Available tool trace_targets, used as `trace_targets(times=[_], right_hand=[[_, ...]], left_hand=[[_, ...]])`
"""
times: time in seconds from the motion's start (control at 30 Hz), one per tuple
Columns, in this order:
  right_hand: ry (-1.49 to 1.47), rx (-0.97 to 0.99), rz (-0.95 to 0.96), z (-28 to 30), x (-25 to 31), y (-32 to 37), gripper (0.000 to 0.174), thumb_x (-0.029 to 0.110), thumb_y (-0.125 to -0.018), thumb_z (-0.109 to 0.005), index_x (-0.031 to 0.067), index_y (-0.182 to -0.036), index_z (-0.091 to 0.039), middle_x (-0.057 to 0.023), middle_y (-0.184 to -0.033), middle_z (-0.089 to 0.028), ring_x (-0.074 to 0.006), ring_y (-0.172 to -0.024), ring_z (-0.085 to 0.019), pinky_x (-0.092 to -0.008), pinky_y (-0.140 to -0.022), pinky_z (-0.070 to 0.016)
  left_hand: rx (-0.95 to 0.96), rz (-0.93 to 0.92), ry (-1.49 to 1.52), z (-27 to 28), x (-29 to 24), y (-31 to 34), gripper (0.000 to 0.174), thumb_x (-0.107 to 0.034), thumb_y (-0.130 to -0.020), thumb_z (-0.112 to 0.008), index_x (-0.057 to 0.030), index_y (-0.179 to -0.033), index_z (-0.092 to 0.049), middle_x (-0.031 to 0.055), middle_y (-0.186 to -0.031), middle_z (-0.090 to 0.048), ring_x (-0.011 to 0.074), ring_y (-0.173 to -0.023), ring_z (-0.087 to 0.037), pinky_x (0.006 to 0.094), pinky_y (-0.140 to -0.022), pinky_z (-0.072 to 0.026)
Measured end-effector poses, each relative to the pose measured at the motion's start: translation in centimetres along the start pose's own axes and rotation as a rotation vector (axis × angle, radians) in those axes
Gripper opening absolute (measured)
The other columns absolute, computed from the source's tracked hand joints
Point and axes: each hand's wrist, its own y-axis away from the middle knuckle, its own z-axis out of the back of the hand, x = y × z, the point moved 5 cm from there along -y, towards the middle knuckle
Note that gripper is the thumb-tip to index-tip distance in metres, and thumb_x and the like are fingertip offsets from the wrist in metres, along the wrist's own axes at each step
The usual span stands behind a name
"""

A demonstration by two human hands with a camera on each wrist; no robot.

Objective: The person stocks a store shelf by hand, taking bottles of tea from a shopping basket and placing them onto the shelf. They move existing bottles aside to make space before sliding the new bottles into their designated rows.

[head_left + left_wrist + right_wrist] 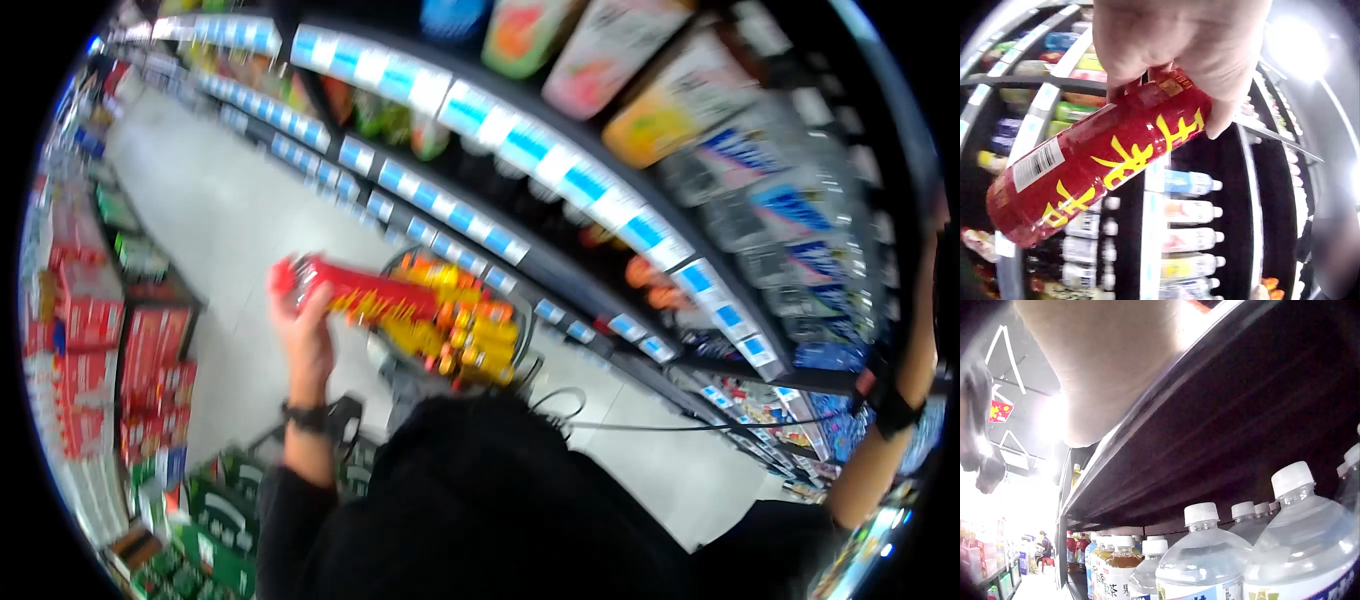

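My left hand (305, 335) grips a red drink bottle (385, 292) near its cap end, holding it tilted over a shopping cart of bottles. Large yellow characters and a white barcode patch show on the bottle (1107, 156) in the left wrist view, with the fingers and thumb wrapped round its upper end. Below it, yellow-labelled bottles (485, 345) with orange caps lie in the cart. Raised at the far right, my right hand (1110, 375) is against the edge of a shelf board (1222, 412); its fingers are out of sight.
Shelves with price strips (530, 145) run along the right, holding juice bottles (650, 110) and clear water bottles (750, 160). Red cartons (155, 360) and green crates (215, 520) stand on the left. A black cable (690, 428) crosses toward the right arm. Pale floor (220, 190) lies between.
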Motion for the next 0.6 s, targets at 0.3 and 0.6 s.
trace_targets(times=[0.3,0.6], right_hand=[[-0.171,-0.148,0.158,2.8,7.6,1.7,0.032,0.034,-0.087,-0.065,0.0032,-0.097,-0.065,-0.0115,-0.090,-0.067,-0.0287,-0.083,-0.065,-0.0370,-0.072,-0.0518],[-0.175,-0.160,0.142,2.9,7.5,1.9,0.029,0.032,-0.088,-0.065,0.0032,-0.094,-0.063,-0.0097,-0.085,-0.066,-0.0252,-0.081,-0.064,-0.0355,-0.070,-0.0524]], left_hand=[[0.707,-0.433,0.329,-16.1,-25.6,-2.1,0.065,-0.055,-0.095,-0.048,-0.0082,-0.137,-0.034,0.0119,-0.115,-0.052,0.0160,-0.088,-0.062,0.0283,-0.065,-0.0584],[0.932,-1.046,-0.089,-34.4,-43.8,-0.1,0.051,-0.039,-0.089,-0.068,-0.0026,-0.122,-0.055,0.0129,-0.112,-0.068,0.0238,-0.103,-0.067,0.0357,-0.084,-0.0566]])
